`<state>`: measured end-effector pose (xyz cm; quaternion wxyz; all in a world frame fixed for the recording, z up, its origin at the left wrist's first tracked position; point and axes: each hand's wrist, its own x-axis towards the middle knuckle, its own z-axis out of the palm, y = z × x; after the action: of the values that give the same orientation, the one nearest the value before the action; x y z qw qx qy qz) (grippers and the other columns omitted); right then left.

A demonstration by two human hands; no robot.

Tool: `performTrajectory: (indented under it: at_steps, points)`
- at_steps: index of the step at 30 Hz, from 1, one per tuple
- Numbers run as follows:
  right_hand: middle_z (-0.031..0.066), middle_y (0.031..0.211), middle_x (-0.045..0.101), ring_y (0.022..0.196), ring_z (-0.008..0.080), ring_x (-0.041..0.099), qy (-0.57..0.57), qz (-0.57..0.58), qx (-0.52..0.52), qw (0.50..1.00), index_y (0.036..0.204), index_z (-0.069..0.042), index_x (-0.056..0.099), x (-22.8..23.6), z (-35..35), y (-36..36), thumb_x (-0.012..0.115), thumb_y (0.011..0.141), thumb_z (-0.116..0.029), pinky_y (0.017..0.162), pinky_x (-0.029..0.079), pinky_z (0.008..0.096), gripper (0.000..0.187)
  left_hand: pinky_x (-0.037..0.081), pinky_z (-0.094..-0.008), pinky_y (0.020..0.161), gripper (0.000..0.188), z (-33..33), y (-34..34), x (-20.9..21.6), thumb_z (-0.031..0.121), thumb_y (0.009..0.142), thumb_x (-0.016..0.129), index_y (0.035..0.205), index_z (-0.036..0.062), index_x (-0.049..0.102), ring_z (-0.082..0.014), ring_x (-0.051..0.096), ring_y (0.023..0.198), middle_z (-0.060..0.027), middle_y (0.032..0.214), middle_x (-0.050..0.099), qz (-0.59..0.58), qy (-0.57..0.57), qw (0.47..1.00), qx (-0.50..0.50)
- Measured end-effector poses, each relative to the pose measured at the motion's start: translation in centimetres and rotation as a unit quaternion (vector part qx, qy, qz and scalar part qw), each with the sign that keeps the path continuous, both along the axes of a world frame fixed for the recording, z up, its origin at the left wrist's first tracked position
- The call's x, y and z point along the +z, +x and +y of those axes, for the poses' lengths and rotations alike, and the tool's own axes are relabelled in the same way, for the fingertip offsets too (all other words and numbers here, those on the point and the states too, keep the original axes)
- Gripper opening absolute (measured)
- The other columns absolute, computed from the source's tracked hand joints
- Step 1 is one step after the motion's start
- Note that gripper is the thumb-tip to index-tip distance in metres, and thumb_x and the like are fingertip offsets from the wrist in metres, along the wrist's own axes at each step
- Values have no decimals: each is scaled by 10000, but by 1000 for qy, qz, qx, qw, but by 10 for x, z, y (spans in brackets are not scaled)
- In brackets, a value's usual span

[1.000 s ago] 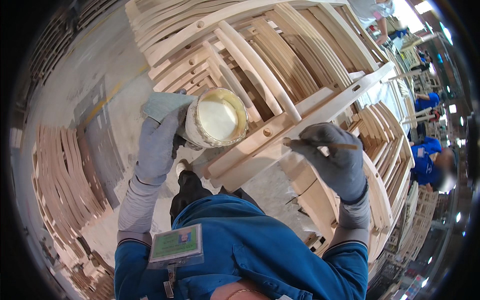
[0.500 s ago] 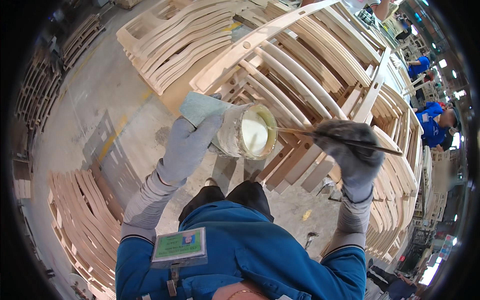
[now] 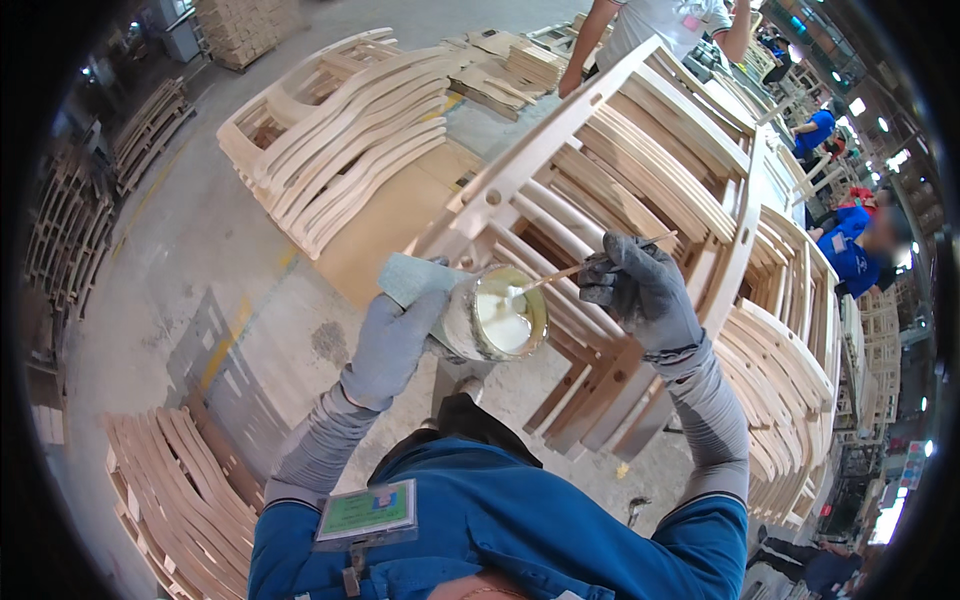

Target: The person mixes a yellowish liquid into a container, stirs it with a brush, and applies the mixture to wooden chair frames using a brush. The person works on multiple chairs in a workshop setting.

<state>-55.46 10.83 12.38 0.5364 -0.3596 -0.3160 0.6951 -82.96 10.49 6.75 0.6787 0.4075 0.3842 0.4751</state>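
Note:
My left hand [image 3: 388, 348], in a grey glove, is closed around a round, crusted pot [image 3: 460, 318] tipped so that its mouth shows. White, glue-like liquid [image 3: 507, 328] lies inside. A flat pale blue-green piece [image 3: 410, 280] is held against the pot's far left side by the same hand; what it is I cannot make out. My right hand [image 3: 645, 300], its glove darkly stained, pinches a thin stick [image 3: 556, 276]. The stick's lower end reaches into the liquid, and its other end sticks out past my fingers. Beyond the pot stands a pale wooden frame [image 3: 738, 250] with curved slats.
Curved wooden parts are stacked at the far left [image 3: 350, 130] and near left [image 3: 185, 490]. More frames [image 3: 770, 370] stand at the right. A person in a white shirt [image 3: 655, 30] stands behind the frame; another in blue [image 3: 850, 250] is at the far right.
My right hand has moved left and turned, its fingers now higher on the stick. The stick's end has gone deeper into the pot. The view has shifted, showing more of the far person.

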Motion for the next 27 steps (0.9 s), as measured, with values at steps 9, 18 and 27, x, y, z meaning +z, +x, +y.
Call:
performTrajectory:
  at_steps: [9, 18, 27]
  points:
    - [98, 770, 638, 645, 146, 642, 120, -215, -82, 966, 895, 26, 592, 31, 99, -15, 659, 850, -169, 604, 565, 259, 210, 517, -243, 794, 307, 50, -24, 11, 98, 927, 491, 1198, -42, 526, -141, 619, 935, -97, 1112, 604, -19, -57, 997, 49]
    - [69, 702, 636, 615, 165, 628, 286, -555, 23, 781, 845, -50, 579, 27, 129, -61, 683, 812, -199, 560, 480, 300, 185, 547, -209, 484, 328, 94, -79, 9, 199, 941, 498, 1198, -2, 532, -103, 628, 629, -75, 972, 633, 49, -48, 991, 111]
    - [79, 685, 614, 605, 187, 598, 329, -664, 42, 670, 834, -49, 606, 46, 116, -85, 666, 824, -164, 543, 460, 306, 129, 485, -219, 412, 328, 113, -103, 2, 217, 943, 493, 1189, 5, 538, -106, 595, 568, -74, 901, 627, 61, -20, 995, 75]
